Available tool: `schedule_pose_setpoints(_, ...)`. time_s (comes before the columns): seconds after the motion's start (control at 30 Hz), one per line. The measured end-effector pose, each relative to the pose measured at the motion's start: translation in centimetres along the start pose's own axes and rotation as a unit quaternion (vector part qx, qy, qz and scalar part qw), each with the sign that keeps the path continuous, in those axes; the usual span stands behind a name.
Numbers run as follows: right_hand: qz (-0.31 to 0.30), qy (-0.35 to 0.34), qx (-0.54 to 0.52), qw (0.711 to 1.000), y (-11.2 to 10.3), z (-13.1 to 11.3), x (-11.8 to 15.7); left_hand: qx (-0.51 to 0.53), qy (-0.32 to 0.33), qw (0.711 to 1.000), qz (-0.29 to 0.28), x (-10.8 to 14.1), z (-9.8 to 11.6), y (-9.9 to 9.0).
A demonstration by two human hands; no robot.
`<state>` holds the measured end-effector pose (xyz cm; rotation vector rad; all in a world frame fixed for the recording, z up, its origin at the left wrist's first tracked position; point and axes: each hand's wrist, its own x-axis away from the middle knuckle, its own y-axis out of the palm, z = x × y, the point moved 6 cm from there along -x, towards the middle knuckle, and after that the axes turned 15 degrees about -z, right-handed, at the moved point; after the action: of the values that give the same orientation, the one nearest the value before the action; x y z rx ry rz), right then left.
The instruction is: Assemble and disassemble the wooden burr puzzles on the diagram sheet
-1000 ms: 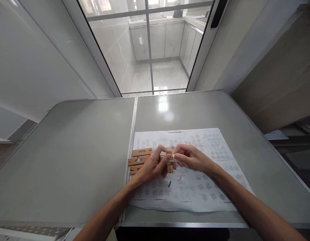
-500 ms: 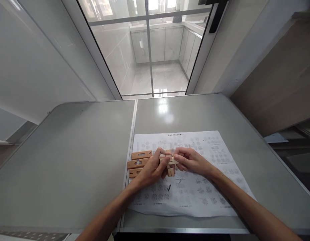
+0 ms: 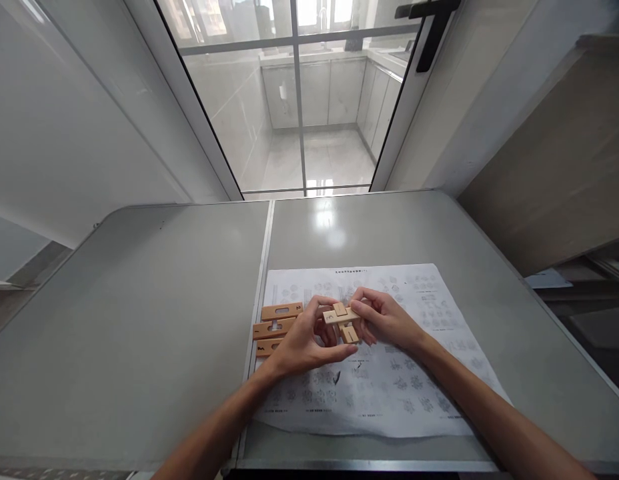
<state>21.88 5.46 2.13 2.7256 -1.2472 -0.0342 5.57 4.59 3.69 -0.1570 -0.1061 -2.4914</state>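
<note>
Several light wooden pieces, joined as a small interlocked assembly (image 3: 341, 317), are held between both hands above a printed sheet (image 3: 379, 393). My left hand (image 3: 307, 340) is on the assembly's left side, its thumb stretched along the lower edge by the lower block and its fingers behind. My right hand (image 3: 382, 317) pinches the right end of the crosswise piece with thumb and index finger. Just left of my left hand lie three darker slotted wooden pieces with numbers: a top one (image 3: 269, 311), a middle one (image 3: 262, 330) and a lower one (image 3: 265, 347), partly covered by that hand.
The grey table (image 3: 139, 320) has a pale seam (image 3: 265, 247) left of the sheet and a metal front edge (image 3: 369, 465). A glazed door with a black handle (image 3: 432, 33) stands beyond it. Dark shelving (image 3: 584, 267) is at the right.
My left thumb has moved off the top of the assembly, down and to the right. More of the wooden assembly shows now, and its lower block sits slightly further right.
</note>
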Motion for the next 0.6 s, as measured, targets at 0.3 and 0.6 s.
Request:
schedule_pose_setpoints(0.3, 0.011, -0.032, 0.01, 0.999, 0.04, -0.08, 0.03, 0.038, 0.011, 0.999, -0.003, 0.03, -0.16, -0.62)
schedule_pose_setpoints(0.6, 0.006, -0.026, 0.001, 1.0, 0.33, 0.05, 0.09, 0.032, 0.016, 0.999, 0.008, 0.1, 0.1, -0.73)
